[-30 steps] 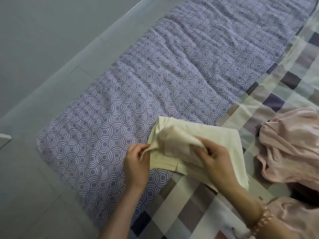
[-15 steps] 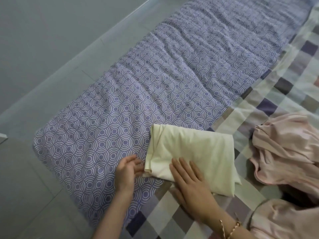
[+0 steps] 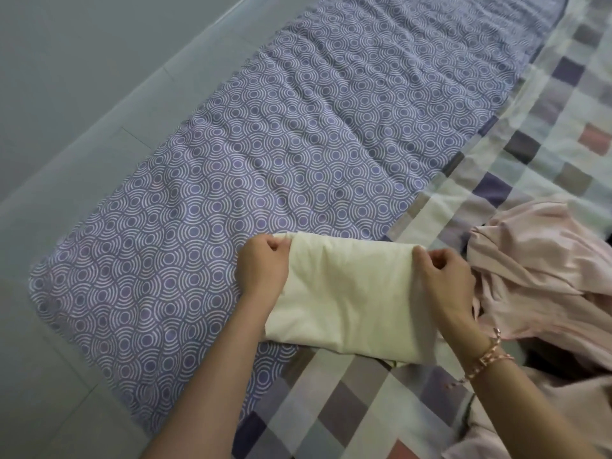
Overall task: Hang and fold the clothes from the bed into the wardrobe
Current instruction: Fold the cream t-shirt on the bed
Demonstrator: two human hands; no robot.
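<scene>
A pale yellow garment (image 3: 351, 299), folded into a rectangle, lies on the bed where the purple patterned cover (image 3: 265, 154) meets the checked sheet (image 3: 546, 120). My left hand (image 3: 261, 268) grips its far left corner with curled fingers. My right hand (image 3: 447, 276) grips its far right corner the same way; a beaded bracelet circles that wrist. To the right lies a crumpled pink garment (image 3: 543, 276), touching my right hand's side.
Grey floor (image 3: 66, 94) runs along the left of the bed, whose edge crosses the view diagonally. More pink cloth (image 3: 563, 409) lies at the lower right, with a dark item partly hidden under the pink garment.
Both hands moved from the near edge of the yellow garment to its far corners and closed on them. The garment looks more compactly folded than a second ago.
</scene>
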